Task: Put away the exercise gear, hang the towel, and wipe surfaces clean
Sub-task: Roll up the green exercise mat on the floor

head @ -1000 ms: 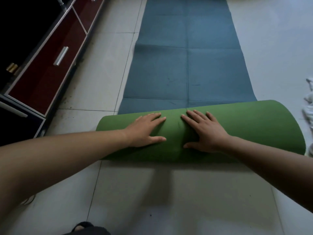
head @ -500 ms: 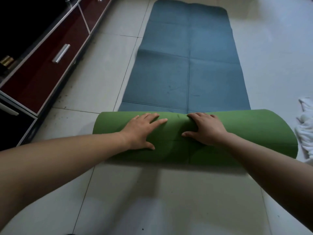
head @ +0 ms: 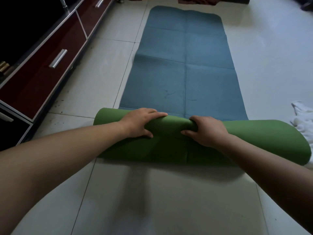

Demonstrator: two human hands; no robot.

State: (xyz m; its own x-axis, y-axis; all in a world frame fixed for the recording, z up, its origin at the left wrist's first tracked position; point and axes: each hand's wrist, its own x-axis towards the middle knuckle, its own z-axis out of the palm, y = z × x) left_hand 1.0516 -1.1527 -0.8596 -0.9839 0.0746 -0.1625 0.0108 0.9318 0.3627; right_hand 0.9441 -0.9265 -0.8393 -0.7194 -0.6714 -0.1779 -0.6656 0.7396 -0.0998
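A yoga mat lies on the tiled floor, blue on top and green underneath. Its near end is rolled into a thick green roll (head: pixel 254 141) lying across the view. The flat blue part (head: pixel 184 65) stretches away from the roll to the far end. My left hand (head: pixel 140 122) rests on top of the roll left of centre, fingers curled over its far edge. My right hand (head: pixel 206 129) grips the roll just right of centre, fingers wrapped over the top. A white towel (head: pixel 303 119) lies crumpled on the floor at the right edge, touching the roll's right end.
A low dark-red cabinet (head: pixel 42 70) with metal drawer handles runs along the left side. Pale floor tiles (head: pixel 152 200) surround the mat. Dark cloth (head: pixel 194 0) lies at the far end beyond the mat.
The roll has moved away from me along the mat. Both hands went from lying flat on it to curling their fingers over its far edge. The view tilted up.
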